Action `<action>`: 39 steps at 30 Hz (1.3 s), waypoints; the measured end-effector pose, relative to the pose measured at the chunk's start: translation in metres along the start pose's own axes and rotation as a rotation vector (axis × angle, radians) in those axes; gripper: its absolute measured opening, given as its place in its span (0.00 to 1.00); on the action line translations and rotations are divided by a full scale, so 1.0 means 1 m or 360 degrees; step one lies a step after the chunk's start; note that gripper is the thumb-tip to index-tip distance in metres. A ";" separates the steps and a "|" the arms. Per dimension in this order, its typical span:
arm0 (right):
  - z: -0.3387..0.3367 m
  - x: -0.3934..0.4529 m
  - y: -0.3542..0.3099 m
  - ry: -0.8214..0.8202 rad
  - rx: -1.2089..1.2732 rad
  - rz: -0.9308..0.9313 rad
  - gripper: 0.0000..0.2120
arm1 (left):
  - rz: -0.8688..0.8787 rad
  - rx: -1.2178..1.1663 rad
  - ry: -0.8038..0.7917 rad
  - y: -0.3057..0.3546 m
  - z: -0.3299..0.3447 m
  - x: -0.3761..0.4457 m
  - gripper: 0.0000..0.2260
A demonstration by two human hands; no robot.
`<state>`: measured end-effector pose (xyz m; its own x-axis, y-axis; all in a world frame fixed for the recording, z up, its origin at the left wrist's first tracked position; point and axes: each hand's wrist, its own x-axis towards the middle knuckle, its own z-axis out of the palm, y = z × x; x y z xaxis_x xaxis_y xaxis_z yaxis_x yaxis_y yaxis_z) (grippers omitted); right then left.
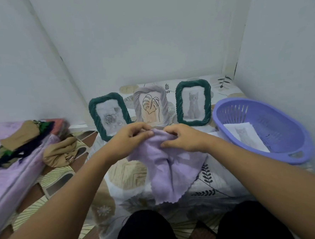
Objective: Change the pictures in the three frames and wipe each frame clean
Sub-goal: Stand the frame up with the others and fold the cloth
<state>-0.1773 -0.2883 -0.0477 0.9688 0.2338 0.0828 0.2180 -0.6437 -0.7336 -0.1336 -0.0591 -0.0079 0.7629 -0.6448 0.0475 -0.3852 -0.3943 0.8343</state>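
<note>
Both hands pinch a lilac cloth over the leaf-patterned table.

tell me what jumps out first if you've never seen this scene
Both hands, left hand and right hand, pinch the top edge of a lilac cloth at centre. Behind it stand three frames: rose, leaf, cat. A purple basket holding a cat print sits right.
</note>
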 end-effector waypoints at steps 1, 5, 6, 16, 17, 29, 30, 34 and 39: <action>0.000 0.000 -0.001 0.0022 0.0082 0.0013 0.09 | -0.0010 -0.0019 0.0006 -0.002 -0.005 -0.003 0.05; 0.000 0.003 -0.007 0.0226 0.0238 -0.0016 0.11 | -0.0111 -0.0042 -0.0026 -0.013 -0.024 -0.016 0.11; -0.001 0.003 -0.008 0.0272 0.0252 -0.0016 0.11 | -0.0130 -0.0009 -0.0068 -0.015 -0.027 -0.019 0.11; -0.024 0.012 -0.026 -0.0006 0.0137 0.0084 0.12 | -0.0187 0.0000 0.0238 -0.025 -0.045 -0.026 0.05; -0.028 0.015 -0.027 -0.0008 0.0066 0.0096 0.14 | -0.0172 0.0038 0.0259 -0.025 -0.050 -0.026 0.04; -0.061 0.050 -0.037 0.0722 -0.0183 -0.0017 0.15 | 0.0186 0.0406 0.0974 -0.003 -0.075 -0.003 0.07; -0.063 0.054 -0.040 0.0824 -0.0167 -0.0084 0.14 | 0.0296 0.0484 0.1071 0.005 -0.077 -0.002 0.08; -0.053 0.043 -0.028 0.0766 -0.0431 -0.0273 0.11 | 0.0648 0.0898 0.1063 0.009 -0.074 -0.021 0.09; -0.013 -0.002 0.033 0.0130 -0.0911 -0.0098 0.11 | 0.0454 0.1072 0.0375 -0.051 -0.028 -0.064 0.11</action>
<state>-0.1702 -0.3198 -0.0631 0.9533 0.2408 0.1822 0.2813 -0.9276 -0.2458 -0.1488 0.0204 -0.0381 0.6477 -0.6546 0.3898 -0.7594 -0.5960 0.2609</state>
